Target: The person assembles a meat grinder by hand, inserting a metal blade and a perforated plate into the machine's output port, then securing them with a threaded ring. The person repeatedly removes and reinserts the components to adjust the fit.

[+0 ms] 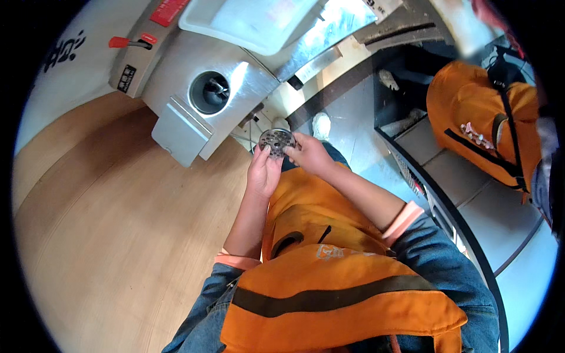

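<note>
A round metal grinder plate point(276, 139) with many small holes is held between my two hands, in front of my orange apron. My left hand point(265, 170) grips its left and lower edge, the thumb lying on its face. From the right, my right hand point(311, 154) pinches the same disc, thumb also on the face. Just beyond and to the left stands a stainless steel meat grinder point(168, 88). Its round opening point(203, 106) faces up toward me, and a dark metal part shows inside it. Below the opening hangs a flat metal flap point(179, 132).
On top of the machine sits a white plastic tray point(235, 26). A red-knobbed lever point(120, 42) sticks out at its left side. A wooden panel point(118, 235) fills the left. To the right, a dark-framed mirror point(471, 194) reflects an orange apron.
</note>
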The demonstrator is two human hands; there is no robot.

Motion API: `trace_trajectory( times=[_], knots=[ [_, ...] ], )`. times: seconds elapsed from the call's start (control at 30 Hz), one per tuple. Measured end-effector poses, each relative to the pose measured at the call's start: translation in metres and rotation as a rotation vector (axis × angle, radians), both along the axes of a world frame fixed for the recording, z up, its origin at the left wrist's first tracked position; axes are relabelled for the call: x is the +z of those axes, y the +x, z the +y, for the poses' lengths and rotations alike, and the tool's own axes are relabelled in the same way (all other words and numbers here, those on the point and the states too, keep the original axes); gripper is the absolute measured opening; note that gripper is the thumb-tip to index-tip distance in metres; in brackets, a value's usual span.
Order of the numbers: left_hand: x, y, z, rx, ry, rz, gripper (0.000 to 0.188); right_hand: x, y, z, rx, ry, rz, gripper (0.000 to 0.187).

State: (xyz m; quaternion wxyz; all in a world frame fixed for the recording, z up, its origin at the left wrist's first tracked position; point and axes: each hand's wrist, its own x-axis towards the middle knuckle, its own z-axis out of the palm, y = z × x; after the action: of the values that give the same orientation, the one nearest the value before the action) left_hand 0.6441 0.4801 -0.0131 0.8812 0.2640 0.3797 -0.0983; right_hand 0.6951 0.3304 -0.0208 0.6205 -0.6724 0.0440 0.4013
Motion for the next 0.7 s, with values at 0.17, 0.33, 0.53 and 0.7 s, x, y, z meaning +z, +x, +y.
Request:
trace_trajectory(
  times=[0.17,0.33,0.53,0.7],
  knots=[
    [-0.069,-0.009,0.007,-0.124,0.206,0.167,0.035,-0.078,0.004,0.02,-0.006,-0.189,-0.471,0.023],
    [-0.106,0.009,0.021,-0.061,0.351,0.246,0.034,-0.12,0.021,0.048,0.07,-0.275,-0.42,0.026],
    [-0.112,0.019,0.032,0.097,0.416,0.271,0.023,-0.129,0.022,0.067,-0.016,-0.184,-0.384,0.026],
    [-0.111,0.026,0.033,0.203,0.419,0.243,0.023,-0.126,0.021,0.078,-0.113,-0.148,-0.307,0.027]
  ],
)
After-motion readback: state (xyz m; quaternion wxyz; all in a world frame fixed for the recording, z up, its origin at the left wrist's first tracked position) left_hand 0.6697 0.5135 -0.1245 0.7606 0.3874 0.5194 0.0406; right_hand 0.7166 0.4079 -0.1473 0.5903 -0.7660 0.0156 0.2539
